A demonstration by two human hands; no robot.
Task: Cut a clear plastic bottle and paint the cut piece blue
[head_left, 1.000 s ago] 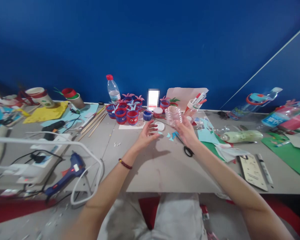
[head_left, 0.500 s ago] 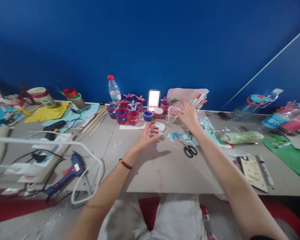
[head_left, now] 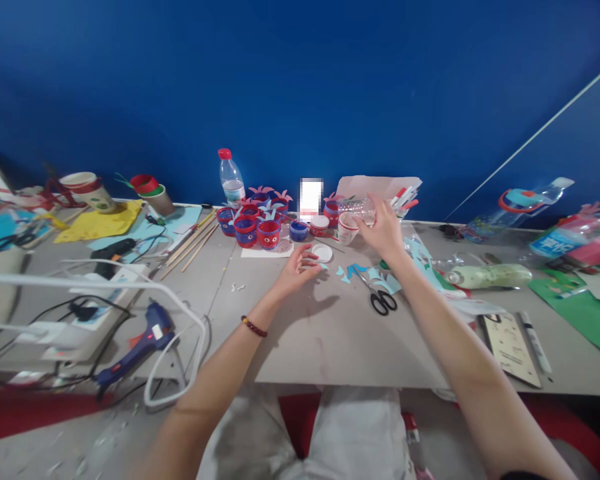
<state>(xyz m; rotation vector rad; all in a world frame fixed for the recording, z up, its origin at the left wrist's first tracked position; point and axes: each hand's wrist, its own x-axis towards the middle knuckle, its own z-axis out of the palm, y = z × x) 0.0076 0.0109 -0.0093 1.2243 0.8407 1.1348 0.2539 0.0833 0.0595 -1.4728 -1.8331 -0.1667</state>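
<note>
My right hand (head_left: 384,230) is closed around a clear plastic bottle piece (head_left: 360,210), which lies tilted sideways just above a paper cup (head_left: 347,231). Whether the two touch I cannot tell. Fingers apart and holding nothing, my left hand (head_left: 300,267) hovers over the table near a white round lid (head_left: 322,253). Behind it stand an open jar of blue paint (head_left: 299,231) and a white-lidded jar of red paint (head_left: 319,227). Black-handled scissors (head_left: 383,302) lie between my forearms beside blue paper scraps (head_left: 356,269).
Several painted cups with eyes (head_left: 269,235) stand by a red-capped bottle (head_left: 231,183). Wooden sticks (head_left: 193,248), a blue glue gun (head_left: 150,333) and a looping white cable (head_left: 197,320) are at left. A greenish bottle (head_left: 490,276) and marker (head_left: 536,341) lie at right.
The view has shifted slightly. My right hand still grips the clear bottle piece, now turned a little flatter over the paper cup. My left hand has barely moved.
</note>
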